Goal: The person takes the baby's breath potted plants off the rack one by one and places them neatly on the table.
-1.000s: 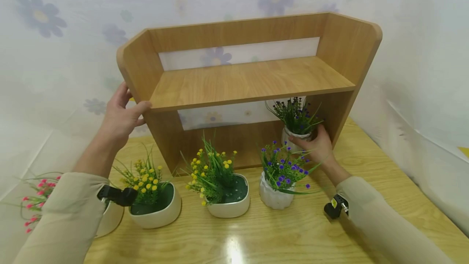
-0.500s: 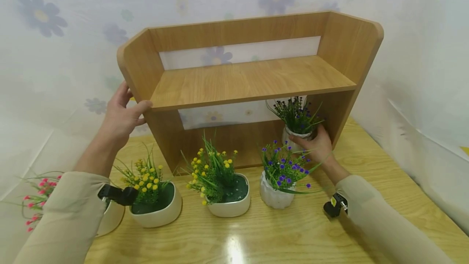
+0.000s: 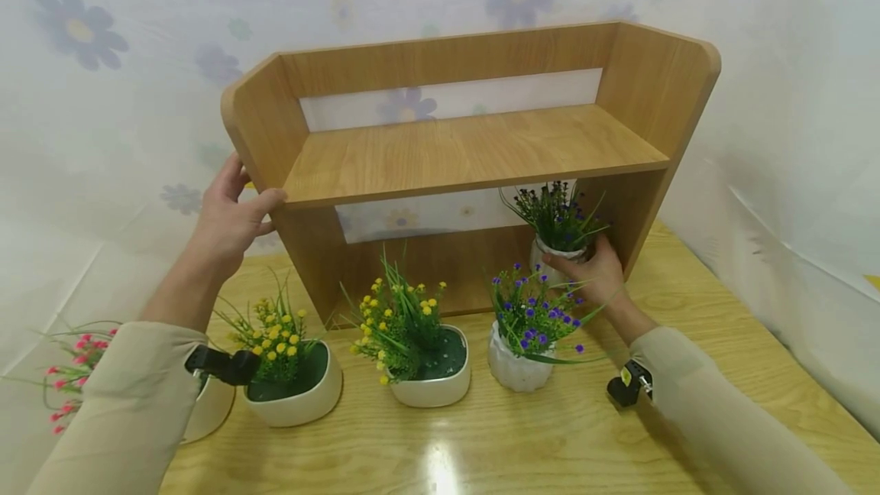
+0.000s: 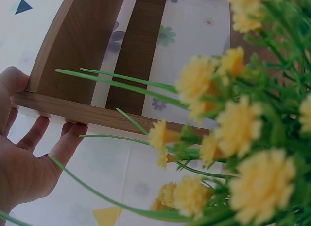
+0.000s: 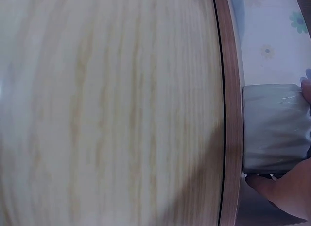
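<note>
A two-tier wooden shelf (image 3: pixel 440 147) stands on the table. My left hand (image 3: pixel 227 212) grips its left side panel, thumb at the front edge by the middle board and fingers on the outer face; the left wrist view shows fingertips (image 4: pixel 73 131) against that panel. On the right end of the lower tier, a white ribbed pot (image 5: pixel 277 129) holds an artificial plant with dark purple flowers (image 3: pixel 558 216). My right hand (image 3: pixel 594 273) holds this pot from its right side, thumb across the front. Its other fingers are mostly hidden.
In front of the shelf stand a white pot with violet flowers (image 3: pixel 521 361), two cream planters with yellow flowers (image 3: pixel 429 394) (image 3: pixel 296 407), and a pink-flowered plant (image 3: pixel 76 365) partly behind the left sleeve. A flower-printed sheet (image 3: pixel 158 44) hangs behind.
</note>
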Demonstrator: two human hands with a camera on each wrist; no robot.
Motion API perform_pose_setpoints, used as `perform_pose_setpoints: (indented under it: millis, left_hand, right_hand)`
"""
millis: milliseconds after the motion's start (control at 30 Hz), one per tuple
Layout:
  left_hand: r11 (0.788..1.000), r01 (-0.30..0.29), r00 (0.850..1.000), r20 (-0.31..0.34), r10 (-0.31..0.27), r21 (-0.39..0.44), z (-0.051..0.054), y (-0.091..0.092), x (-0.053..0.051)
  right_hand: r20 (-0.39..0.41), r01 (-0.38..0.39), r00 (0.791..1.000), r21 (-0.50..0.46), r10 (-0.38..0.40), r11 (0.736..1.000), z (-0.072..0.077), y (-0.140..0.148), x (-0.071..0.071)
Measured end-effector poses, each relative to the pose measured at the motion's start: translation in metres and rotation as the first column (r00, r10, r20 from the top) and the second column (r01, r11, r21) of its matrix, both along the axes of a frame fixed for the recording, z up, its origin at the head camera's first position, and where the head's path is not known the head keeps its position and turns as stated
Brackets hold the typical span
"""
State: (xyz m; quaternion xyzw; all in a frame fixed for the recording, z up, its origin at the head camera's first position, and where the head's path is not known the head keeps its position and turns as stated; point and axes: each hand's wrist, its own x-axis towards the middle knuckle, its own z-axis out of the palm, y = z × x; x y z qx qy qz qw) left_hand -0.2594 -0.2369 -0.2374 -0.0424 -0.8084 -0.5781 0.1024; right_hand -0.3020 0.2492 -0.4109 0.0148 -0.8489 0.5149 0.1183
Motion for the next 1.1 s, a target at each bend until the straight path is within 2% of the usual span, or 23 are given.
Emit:
perform_pose_setpoints:
  millis: [233, 533, 900, 1100]
  left_hand:
    - [1.000, -0.001, 1.000, 0.000, 0.001, -0.002, 0.0005, 0.0004, 0.0004]
    - [1.000, 0.002, 1.000, 0.001, -0.002, 0.000, 0.0004, 0.0000, 0.0003]
    - [1.000, 0.009, 1.000, 0.006, -0.009, 0.007, 0.0011, 0.0016, 0.0010]
    - [1.000, 0.012, 1.000, 0.004, -0.012, 0.009, 0.0022, 0.0021, 0.0014]
  right_hand:
    - [0.017, -0.010, 1.000, -0.002, 0.010, 1.000, -0.0001, 0.0005, -0.0003]
    - [0.041, 0.012, 0.999, 0.006, -0.012, 1.000, -0.0007, 0.0008, -0.0003]
    - [0.031, 0.047, 0.998, 0.005, -0.047, 0.999, 0.0022, -0.0010, 0.0024]
    - [0.026, 0.039, 0.999, -0.010, -0.039, 0.999, 0.0045, -0.0020, 0.0034]
